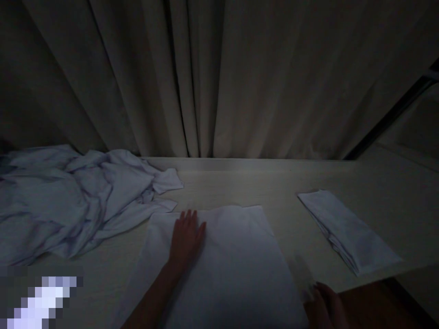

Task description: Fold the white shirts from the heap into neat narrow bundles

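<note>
A white cloth (233, 260) lies spread flat on the pale table (240, 183) right in front of me. My left hand (187, 237) rests palm down on its upper left part, fingers together and stretched out. My right hand (325, 304) is at the cloth's lower right corner near the table's front edge; it is dim and blurred, and a pale fold of the cloth seems to rise at its fingertips. Whether it grips the cloth I cannot make out.
A crumpled heap of white cloths (61, 201) covers the table's left side. A folded white cloth (346, 230) lies at the right. Beige curtains (219, 77) hang behind the table. A dark bar (394, 114) slants at the far right. The room is very dim.
</note>
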Demonstrator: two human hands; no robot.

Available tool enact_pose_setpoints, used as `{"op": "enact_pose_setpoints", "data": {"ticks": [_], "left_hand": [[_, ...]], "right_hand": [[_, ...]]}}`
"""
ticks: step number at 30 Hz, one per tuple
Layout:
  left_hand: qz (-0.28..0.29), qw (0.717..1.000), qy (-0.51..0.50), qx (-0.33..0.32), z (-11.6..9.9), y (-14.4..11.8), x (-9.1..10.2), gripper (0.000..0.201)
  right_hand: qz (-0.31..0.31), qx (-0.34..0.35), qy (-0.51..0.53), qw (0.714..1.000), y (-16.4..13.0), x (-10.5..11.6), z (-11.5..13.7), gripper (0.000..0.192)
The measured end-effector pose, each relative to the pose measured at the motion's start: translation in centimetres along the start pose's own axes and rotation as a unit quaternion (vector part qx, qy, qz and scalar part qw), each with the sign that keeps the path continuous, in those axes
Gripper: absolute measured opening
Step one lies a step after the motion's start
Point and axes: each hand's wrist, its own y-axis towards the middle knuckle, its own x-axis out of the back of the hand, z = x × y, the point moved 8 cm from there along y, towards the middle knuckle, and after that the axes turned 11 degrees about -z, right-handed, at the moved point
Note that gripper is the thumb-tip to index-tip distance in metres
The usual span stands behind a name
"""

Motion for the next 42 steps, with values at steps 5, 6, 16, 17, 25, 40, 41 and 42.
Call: {"op": "enact_pose_setpoints", "data": {"ticks": [5, 6, 16, 17, 25, 40, 41, 42], "left_hand": [[0.014, 0.995, 0.096, 0.004, 9.2, -2.9, -0.6, 0.059], [0.016, 0.994, 0.111, 0.005, 9.8, -3.3, -0.8, 0.059], [0.013, 0.986, 0.162, 0.029, 11.1, -3.7, -1.9, 0.069], [0.014, 0.986, 0.165, 0.030, 11.3, -3.8, -1.9, 0.070], [-0.012, 0.992, 0.125, 0.009, 9.8, -2.1, -1.4, 0.069], [-0.045, 0.988, -0.068, 0.133, 11.2, -8.1, 6.6, 0.054], [-0.044, 0.978, -0.093, 0.182, 12.4, -11.1, 8.1, 0.047], [-0.033, 0.964, -0.109, 0.242, 13.8, -14.4, 9.1, 0.041]], "right_hand": [[0.089, 0.235, 0.003, 0.968, -1.8, -8.0, 11.8, 0.049], [0.099, 0.287, 0.005, 0.953, -2.5, -10.1, 14.3, 0.050], [0.184, 0.463, -0.226, 0.837, -4.6, -25.9, 23.5, 0.062], [0.181, 0.459, -0.236, 0.837, -4.5, -26.4, 23.2, 0.063], [0.151, 0.489, -0.234, 0.827, -4.6, -26.4, 22.6, 0.067], [0.126, 0.521, -0.192, 0.822, -5.6, -24.8, 24.0, 0.058], [0.125, 0.539, -0.165, 0.816, -6.5, -24.4, 25.0, 0.055], [0.134, 0.560, -0.137, 0.806, -7.9, -24.1, 26.0, 0.051]]}}
